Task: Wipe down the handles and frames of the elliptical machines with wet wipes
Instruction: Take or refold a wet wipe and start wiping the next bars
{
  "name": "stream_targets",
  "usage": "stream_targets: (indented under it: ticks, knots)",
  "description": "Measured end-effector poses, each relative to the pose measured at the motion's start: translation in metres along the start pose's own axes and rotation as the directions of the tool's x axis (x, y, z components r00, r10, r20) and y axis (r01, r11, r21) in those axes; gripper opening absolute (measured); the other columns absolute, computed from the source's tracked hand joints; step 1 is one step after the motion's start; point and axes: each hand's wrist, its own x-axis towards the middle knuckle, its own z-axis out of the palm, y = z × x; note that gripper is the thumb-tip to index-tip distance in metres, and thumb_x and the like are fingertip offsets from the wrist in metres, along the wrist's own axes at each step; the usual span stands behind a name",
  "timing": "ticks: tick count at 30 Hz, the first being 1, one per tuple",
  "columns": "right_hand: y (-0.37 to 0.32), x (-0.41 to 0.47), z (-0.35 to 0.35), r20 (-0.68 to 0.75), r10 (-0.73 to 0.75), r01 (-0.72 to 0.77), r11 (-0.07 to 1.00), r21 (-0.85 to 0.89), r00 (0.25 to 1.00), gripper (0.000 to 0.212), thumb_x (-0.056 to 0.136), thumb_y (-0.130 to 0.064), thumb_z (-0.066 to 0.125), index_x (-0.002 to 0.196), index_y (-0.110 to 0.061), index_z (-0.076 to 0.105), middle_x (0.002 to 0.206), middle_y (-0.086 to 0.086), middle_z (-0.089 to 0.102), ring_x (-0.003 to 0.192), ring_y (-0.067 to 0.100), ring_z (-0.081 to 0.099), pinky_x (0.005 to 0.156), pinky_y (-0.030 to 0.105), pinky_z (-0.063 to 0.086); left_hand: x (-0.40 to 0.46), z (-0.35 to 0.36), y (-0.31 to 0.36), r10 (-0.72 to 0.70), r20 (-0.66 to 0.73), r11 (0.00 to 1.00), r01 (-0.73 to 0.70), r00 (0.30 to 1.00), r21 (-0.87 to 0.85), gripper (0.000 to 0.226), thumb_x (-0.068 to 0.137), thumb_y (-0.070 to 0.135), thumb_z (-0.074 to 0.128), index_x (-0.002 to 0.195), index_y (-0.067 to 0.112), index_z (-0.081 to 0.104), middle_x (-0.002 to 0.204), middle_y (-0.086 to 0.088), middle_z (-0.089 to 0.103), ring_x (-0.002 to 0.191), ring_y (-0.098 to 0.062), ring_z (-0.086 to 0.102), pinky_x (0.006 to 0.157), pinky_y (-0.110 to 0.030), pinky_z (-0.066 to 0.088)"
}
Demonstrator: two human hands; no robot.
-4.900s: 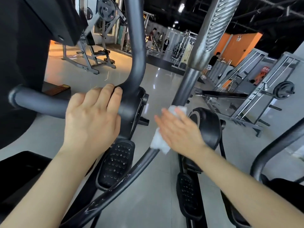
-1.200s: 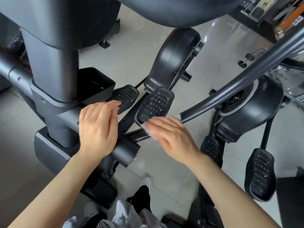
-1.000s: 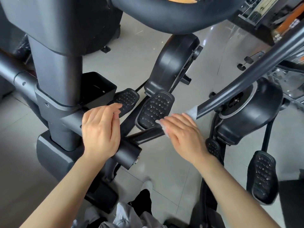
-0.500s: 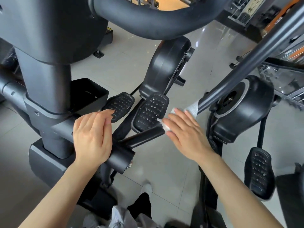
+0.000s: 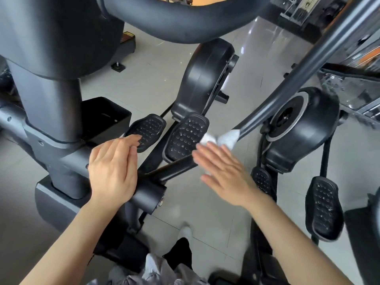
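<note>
Floor: pale grey tiles [image 5: 144, 83], glossy, thin dark joints; light glints near the top.
Room: a gym — metal racks and an orange panel [image 5: 368, 56] at the upper right edge, partly blurred.
Elliptical machine: matte black column [image 5: 47, 103] at left, thick and round, seated in a moulded collar with small bolts; a padded curved bar [image 5: 174, 23] crosses the top.
Side bar: short black tube [image 5: 148, 194] running from the collar down-right, with a flat end cap.
Swing arm: long smooth grey tube [image 5: 298, 68], slanting from upper right down to centre.
Pedals: two oval black footplates [image 5: 185, 136], studded with round dimples, side by side at centre.
Flywheel housing: rounded black shell [image 5: 205, 79] behind the pedals.
Neighbouring machine: disc-faced black housing [image 5: 302, 124] and two more dimpled pedals [image 5: 322, 206] at right.
Wet wipe: white, crumpled [image 5: 222, 138], on the lower end of the swing arm, just past the fingertips of the right hand.
Right hand: [image 5: 224, 171] fingers straight and together, flat over the wipe and arm — pressing, not curled.
Left hand: [image 5: 113, 167] palm down on the side bar, fingers relaxed and lying over it, not wrapped round.
Below: white shoe tip [image 5: 185, 233] and grey trousers at the bottom edge.
</note>
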Motion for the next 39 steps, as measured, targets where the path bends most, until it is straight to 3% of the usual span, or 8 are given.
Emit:
stream_targets:
  ticks: [4, 8, 11, 15, 20, 28, 33, 39]
  knots:
    - [0.065, -0.002, -0.033, -0.183, 0.018, -0.076, 0.945, -0.317, 0.983, 0.050, 0.108, -0.042, 0.025, 0.147, -0.017, 0.043, 0.150, 0.002, 0.046, 0.143, 0.021, 0.035, 0.118, 0.044, 0.023, -0.002, 0.000, 0.000, 0.012, 0.019, 1.000, -0.012, 1.000, 0.009, 0.033, 0.099, 0.018, 0.036, 0.104, 0.005, 0.066, 0.101, -0.008, 0.071, 0.090, -0.033, 0.062, 0.081, -0.038, 0.038]
    - [0.108, 0.006, -0.078, -0.333, -0.025, -0.155, 0.850, -0.503, 0.943, 0.038, 0.106, -0.031, 0.037, 0.128, -0.012, 0.062, 0.134, 0.005, 0.060, 0.138, 0.023, 0.041, 0.120, 0.040, 0.018, 0.000, 0.000, 0.004, 0.050, 0.012, 0.999, -0.051, 0.999, 0.016, 0.033, 0.099, 0.019, 0.037, 0.107, 0.005, 0.067, 0.101, -0.009, 0.069, 0.091, -0.032, 0.060, 0.079, -0.040, 0.039]
    - [0.097, 0.013, -0.072, -0.385, 0.019, -0.190, 0.891, -0.412, 0.923, 0.037, 0.106, -0.029, 0.037, 0.113, -0.011, 0.068, 0.119, 0.005, 0.065, 0.130, 0.025, 0.048, 0.121, 0.041, 0.018, -0.001, 0.001, 0.008, 0.128, 0.000, 0.991, -0.128, 0.992, 0.031, 0.031, 0.097, 0.015, 0.041, 0.107, 0.001, 0.067, 0.103, -0.012, 0.068, 0.091, -0.028, 0.055, 0.076, -0.040, 0.040]
    - [0.055, 0.016, -0.034, -0.176, -0.048, 0.012, 0.980, -0.201, 0.983, 0.039, 0.103, -0.032, 0.038, 0.117, -0.013, 0.069, 0.116, 0.000, 0.067, 0.116, 0.024, 0.057, 0.117, 0.037, 0.025, -0.003, 0.001, 0.006, 0.219, 0.016, 0.968, -0.219, 0.976, 0.122, 0.030, 0.096, 0.016, 0.045, 0.109, 0.001, 0.067, 0.104, -0.013, 0.067, 0.087, -0.031, 0.060, 0.071, -0.041, 0.041]
    - [0.093, 0.027, -0.076, -0.273, -0.156, 0.033, 0.913, -0.407, 0.949, 0.028, 0.101, -0.016, 0.043, 0.110, -0.008, 0.069, 0.099, 0.005, 0.069, 0.100, 0.026, 0.065, 0.114, 0.034, 0.031, 0.023, -0.003, 0.032, 0.411, 0.020, 0.909, -0.411, 0.911, 0.070, 0.023, 0.096, 0.016, 0.047, 0.112, 0.008, 0.062, 0.106, -0.010, 0.067, 0.086, -0.030, 0.062, 0.075, -0.039, 0.043]
    - [0.159, 0.034, -0.211, -0.397, -0.371, -0.095, 0.619, -0.780, 0.839, 0.036, 0.102, -0.039, 0.050, 0.115, -0.009, 0.065, 0.130, 0.009, 0.063, 0.134, 0.024, 0.049, 0.117, 0.046, 0.025, 0.063, 0.017, 0.099, 0.448, -0.020, 0.885, -0.446, 0.894, -0.132, 0.029, 0.097, 0.017, 0.046, 0.103, 0.004, 0.072, 0.105, -0.008, 0.068, 0.086, -0.028, 0.064, 0.073, -0.033, 0.043]
    - [0.165, 0.042, -0.201, -0.545, -0.390, -0.129, 0.715, -0.687, 0.743, 0.025, 0.099, -0.025, 0.052, 0.104, -0.008, 0.070, 0.118, 0.009, 0.068, 0.132, 0.025, 0.044, 0.120, 0.043, 0.016, 0.061, 0.041, 0.129, 0.427, -0.002, 0.869, -0.411, 0.904, -0.276, 0.021, 0.098, 0.020, 0.045, 0.112, 0.015, 0.060, 0.109, -0.003, 0.064, 0.088, -0.026, 0.062, 0.076, -0.038, 0.047]
    - [0.138, 0.032, -0.073, -0.541, -0.342, 0.030, 0.864, -0.503, 0.768, 0.014, 0.096, -0.015, 0.060, 0.092, -0.012, 0.073, 0.100, 0.002, 0.072, 0.119, 0.021, 0.049, 0.120, 0.032, 0.015, 0.051, 0.062, 0.148, 0.326, -0.010, 0.908, -0.316, 0.945, -0.276, 0.028, 0.095, 0.021, 0.046, 0.105, 0.009, 0.070, 0.108, -0.002, 0.065, 0.096, -0.019, 0.060, 0.077, -0.035, 0.045]
